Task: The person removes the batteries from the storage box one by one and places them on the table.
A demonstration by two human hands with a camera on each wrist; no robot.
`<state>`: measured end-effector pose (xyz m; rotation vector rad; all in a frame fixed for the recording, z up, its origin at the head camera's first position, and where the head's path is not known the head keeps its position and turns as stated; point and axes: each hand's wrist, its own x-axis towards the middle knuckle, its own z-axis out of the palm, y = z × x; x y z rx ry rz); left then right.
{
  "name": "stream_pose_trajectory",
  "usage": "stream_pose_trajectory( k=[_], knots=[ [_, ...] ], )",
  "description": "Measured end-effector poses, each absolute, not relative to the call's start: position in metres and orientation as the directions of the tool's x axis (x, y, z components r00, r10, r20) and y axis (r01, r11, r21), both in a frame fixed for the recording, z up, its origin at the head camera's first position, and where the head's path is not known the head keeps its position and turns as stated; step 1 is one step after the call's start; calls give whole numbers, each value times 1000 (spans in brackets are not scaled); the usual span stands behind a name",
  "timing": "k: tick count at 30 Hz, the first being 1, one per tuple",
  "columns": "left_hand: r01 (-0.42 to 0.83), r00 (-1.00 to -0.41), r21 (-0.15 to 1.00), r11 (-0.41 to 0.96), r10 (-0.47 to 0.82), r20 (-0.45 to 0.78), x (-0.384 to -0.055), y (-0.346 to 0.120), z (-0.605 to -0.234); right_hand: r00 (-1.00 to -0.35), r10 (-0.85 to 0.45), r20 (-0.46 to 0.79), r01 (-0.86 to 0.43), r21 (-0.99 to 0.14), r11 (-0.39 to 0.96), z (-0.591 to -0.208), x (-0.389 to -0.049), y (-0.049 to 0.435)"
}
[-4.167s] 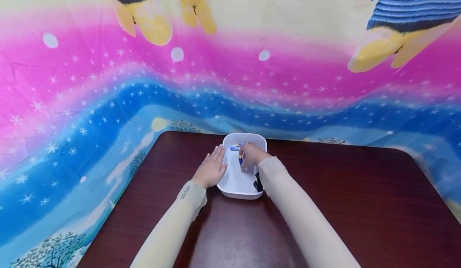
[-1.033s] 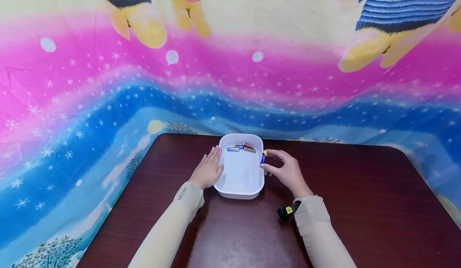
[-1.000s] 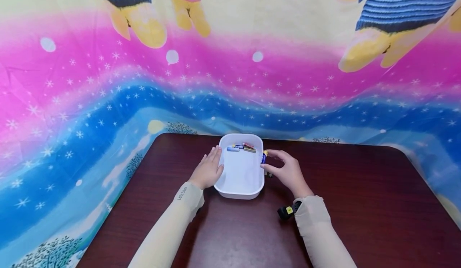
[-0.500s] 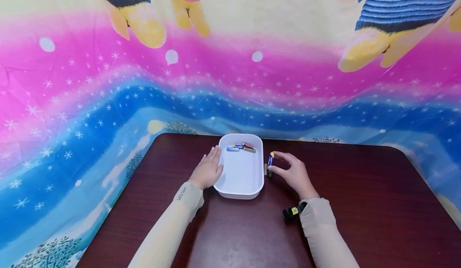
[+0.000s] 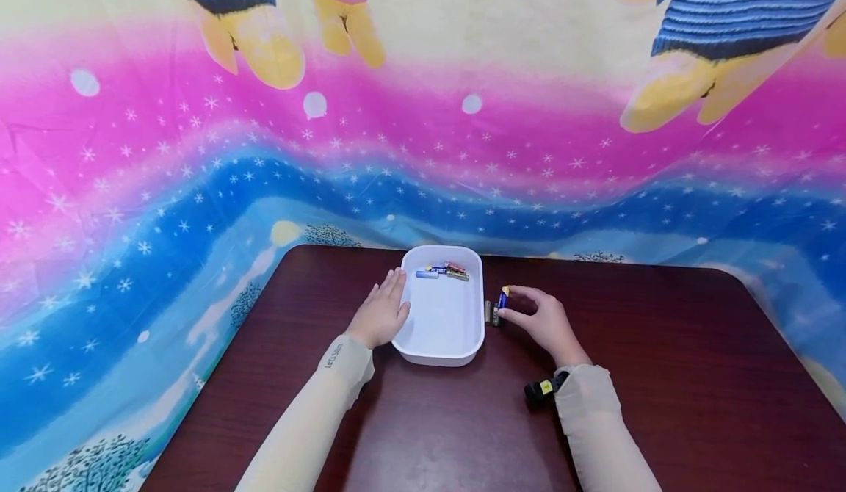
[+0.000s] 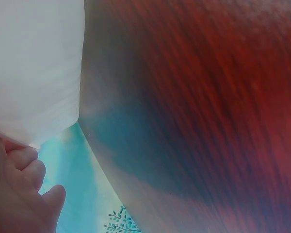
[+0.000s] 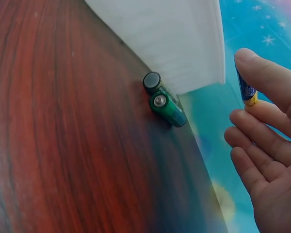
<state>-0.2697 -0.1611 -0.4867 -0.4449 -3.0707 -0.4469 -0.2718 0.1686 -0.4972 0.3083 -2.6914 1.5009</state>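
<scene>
My right hand pinches a blue battery with a yellow end between thumb and forefinger, just right of the white tray. In the right wrist view this battery is partly covered by the thumb, and the other fingers are loosely extended. Two batteries lie side by side against the tray's right wall; the green battery shows its metal tip. Flat along the tray's left rim rests my left hand, fingers straight. Inside the tray, near its far end, lie several batteries, among them a light blue battery.
The tray stands near the back edge of a dark red-brown wooden table. Behind the table hangs a colourful printed cloth. A black wrist device sits at the right sleeve.
Since 4.2 s ago my right hand has come out of the tray with the blue-and-yellow battery, over the right rim, then farther right and slightly lower. My left hand stays at the rim.
</scene>
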Motion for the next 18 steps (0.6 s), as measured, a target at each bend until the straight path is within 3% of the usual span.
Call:
stream_pose_trajectory(
  k=[18],
  knots=[
    [280, -959, 271, 921, 278, 47, -271, -161, -488, -984, -174, 48, -140, -812, 566, -513, -283, 182]
  ],
)
